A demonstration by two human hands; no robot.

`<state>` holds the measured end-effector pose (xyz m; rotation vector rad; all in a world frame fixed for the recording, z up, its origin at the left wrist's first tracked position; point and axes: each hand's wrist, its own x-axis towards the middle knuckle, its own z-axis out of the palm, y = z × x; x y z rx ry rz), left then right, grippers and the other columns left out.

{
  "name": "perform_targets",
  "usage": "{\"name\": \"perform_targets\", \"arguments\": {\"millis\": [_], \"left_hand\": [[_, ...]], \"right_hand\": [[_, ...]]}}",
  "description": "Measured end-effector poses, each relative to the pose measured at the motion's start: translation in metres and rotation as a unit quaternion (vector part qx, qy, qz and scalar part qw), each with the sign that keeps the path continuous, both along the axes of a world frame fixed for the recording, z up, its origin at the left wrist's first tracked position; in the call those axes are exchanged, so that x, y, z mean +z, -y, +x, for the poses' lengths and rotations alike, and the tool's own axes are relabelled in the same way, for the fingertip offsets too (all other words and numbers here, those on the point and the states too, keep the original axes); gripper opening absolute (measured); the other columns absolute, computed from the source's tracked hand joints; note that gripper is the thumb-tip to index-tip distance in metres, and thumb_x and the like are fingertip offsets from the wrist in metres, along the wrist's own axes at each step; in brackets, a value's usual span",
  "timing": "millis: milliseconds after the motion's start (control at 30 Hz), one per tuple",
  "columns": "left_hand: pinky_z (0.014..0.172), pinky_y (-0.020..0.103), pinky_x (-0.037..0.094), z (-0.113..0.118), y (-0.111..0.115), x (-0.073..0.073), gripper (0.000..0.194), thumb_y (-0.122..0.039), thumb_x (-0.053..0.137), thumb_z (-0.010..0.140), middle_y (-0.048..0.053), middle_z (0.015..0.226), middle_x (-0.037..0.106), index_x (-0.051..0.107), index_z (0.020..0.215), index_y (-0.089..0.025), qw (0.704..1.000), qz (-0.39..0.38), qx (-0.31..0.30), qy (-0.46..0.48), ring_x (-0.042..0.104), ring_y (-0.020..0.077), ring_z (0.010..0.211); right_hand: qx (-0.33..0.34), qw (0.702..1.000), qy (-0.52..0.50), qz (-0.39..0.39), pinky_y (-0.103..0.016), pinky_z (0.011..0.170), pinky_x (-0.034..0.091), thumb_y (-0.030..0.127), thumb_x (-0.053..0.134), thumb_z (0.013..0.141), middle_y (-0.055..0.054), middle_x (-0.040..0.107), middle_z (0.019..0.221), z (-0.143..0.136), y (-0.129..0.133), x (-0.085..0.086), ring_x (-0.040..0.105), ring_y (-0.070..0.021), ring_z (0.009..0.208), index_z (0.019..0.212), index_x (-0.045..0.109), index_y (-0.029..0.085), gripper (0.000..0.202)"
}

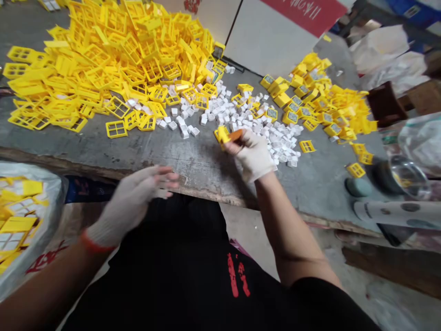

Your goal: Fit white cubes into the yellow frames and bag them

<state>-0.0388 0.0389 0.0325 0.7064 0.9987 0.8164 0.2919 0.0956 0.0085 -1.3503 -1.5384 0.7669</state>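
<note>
My right hand, in a white glove with bare fingertips, pinches a small yellow plastic frame piece above the table. Its exact shape is partly covered by the fingers. My left hand, gloved and slightly blurred, hangs in front of the table's near edge with its fingers apart and nothing in them. Small white plastic pieces lie scattered just beyond my right hand. A big heap of yellow window-like frames covers the table's back left. Yellow pieces with grey panels are piled on the right.
A white bag of yellow and white pieces stands at the lower left, beside the grey table. A white box with a red band stands at the back. On the right are a clear bowl and a white cylinder.
</note>
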Motion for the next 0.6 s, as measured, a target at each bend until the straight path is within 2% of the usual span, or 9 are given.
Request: {"name": "perform_targets", "arguments": {"millis": [67, 133, 200, 233, 267, 333, 433, 533, 600], "left_hand": [[0.085, 0.037, 0.068, 0.035, -0.001, -0.013, 0.056, -0.046, 0.098, 0.085, 0.017, 0.128, 0.085, 0.081, 0.129, -0.016, 0.996, -0.042, -0.024, 0.073, 0.082, 0.0294, 0.107], [0.084, 0.039, 0.068, 0.06, -0.005, -0.02, 0.057, -0.047, 0.099, 0.084, 0.016, 0.127, 0.084, 0.079, 0.129, -0.017, 0.99, -0.046, -0.03, 0.131, 0.081, 0.027, 0.1], [0.081, 0.037, 0.068, 0.068, -0.008, -0.021, 0.054, -0.042, 0.1, 0.082, 0.012, 0.12, 0.084, 0.078, 0.125, -0.018, 0.987, -0.038, -0.006, 0.155, 0.08, 0.0242, 0.095], [0.079, 0.035, 0.067, 0.066, -0.009, -0.019, 0.053, -0.041, 0.101, 0.08, 0.01, 0.117, 0.083, 0.077, 0.122, -0.019, 0.987, -0.034, 0.013, 0.155, 0.079, 0.0234, 0.094], [0.077, 0.033, 0.067, 0.061, -0.009, -0.015, 0.053, -0.041, 0.101, 0.08, 0.009, 0.114, 0.083, 0.077, 0.122, -0.019, 0.987, -0.03, 0.034, 0.153, 0.079, 0.0229, 0.094], [0.073, 0.03, 0.065, 0.048, -0.01, -0.008, 0.054, -0.045, 0.1, 0.081, 0.008, 0.11, 0.081, 0.077, 0.122, -0.019, 0.987, -0.021, 0.069, 0.14, 0.08, 0.0227, 0.092], [0.066, 0.029, 0.061, 0.032, -0.012, -0.001, 0.053, -0.049, 0.097, 0.083, 0.009, 0.108, 0.08, 0.075, 0.121, -0.019, 0.987, -0.024, 0.1, 0.124, 0.08, 0.0239, 0.086], [0.063, 0.029, 0.058, 0.026, -0.015, -0.003, 0.046, -0.046, 0.093, 0.088, 0.009, 0.11, 0.077, 0.075, 0.121, -0.019, 0.985, -0.043, 0.117, 0.118, 0.08, 0.0251, 0.086], [0.061, 0.028, 0.058, 0.026, -0.017, -0.006, 0.039, -0.044, 0.09, 0.092, 0.009, 0.111, 0.076, 0.074, 0.119, -0.02, 0.983, -0.06, 0.124, 0.12, 0.081, 0.0259, 0.087]], "right_hand": [[0.085, 0.991, 0.093, 0.045, -0.039, 0.079, 0.049, 0.064, 0.078, 0.101, -0.003, 0.073, 0.087, -0.03, 0.03, 0.003, 0.065, -0.0211, 0.081, 0.091, 0.076, 0.026, 0.04], [0.15, 0.962, 0.212, 0.085, -0.041, 0.084, 0.047, 0.061, 0.068, 0.11, -0.006, 0.076, 0.092, -0.052, 0.051, 0.005, 0.067, -0.0229, 0.088, 0.093, 0.078, 0.024, 0.042], [0.196, 0.935, 0.278, 0.1, -0.042, 0.088, 0.046, 0.06, 0.063, 0.113, -0.007, 0.079, 0.096, -0.061, 0.055, 0.007, 0.069, -0.0246, 0.094, 0.096, 0.079, 0.024, 0.042], [0.201, 0.932, 0.288, 0.095, -0.042, 0.09, 0.047, 0.059, 0.064, 0.113, -0.007, 0.08, 0.099, -0.06, 0.05, 0.008, 0.071, -0.0253, 0.096, 0.101, 0.08, 0.025, 0.039], [0.189, 0.934, 0.293, 0.083, -0.042, 0.091, 0.048, 0.057, 0.066, 0.112, -0.007, 0.081, 0.103, -0.058, 0.04, 0.008, 0.072, -0.0263, 0.098, 0.108, 0.081, 0.026, 0.034], [0.105, 0.941, 0.319, 0.042, -0.046, 0.096, 0.05, 0.051, 0.071, 0.109, -0.008, 0.083, 0.111, -0.054, 0.01, 0.007, 0.073, -0.03, 0.104, 0.122, 0.08, 0.027, 0.029], [-0.035, 0.91, 0.413, -0.028, -0.054, 0.103, 0.048, 0.043, 0.077, 0.102, -0.014, 0.083, 0.121, -0.055, -0.04, 0.001, 0.072, -0.0379, 0.114, 0.128, 0.076, 0.023, 0.033], [-0.053, 0.88, 0.468, -0.066, -0.057, 0.106, 0.046, 0.036, 0.079, 0.098, -0.016, 0.084, 0.122, -0.066, -0.068, -0.008, 0.07, -0.0409, 0.119, 0.122, 0.075, 0.023, 0.028], [-0.037, 0.886, 0.456, -0.072, -0.055, 0.105, 0.047, 0.033, 0.076, 0.099, -0.013, 0.084, 0.114, -0.071, -0.065, -0.009, 0.071, -0.0383, 0.114, 0.114, 0.075, 0.024, 0.018]]}}
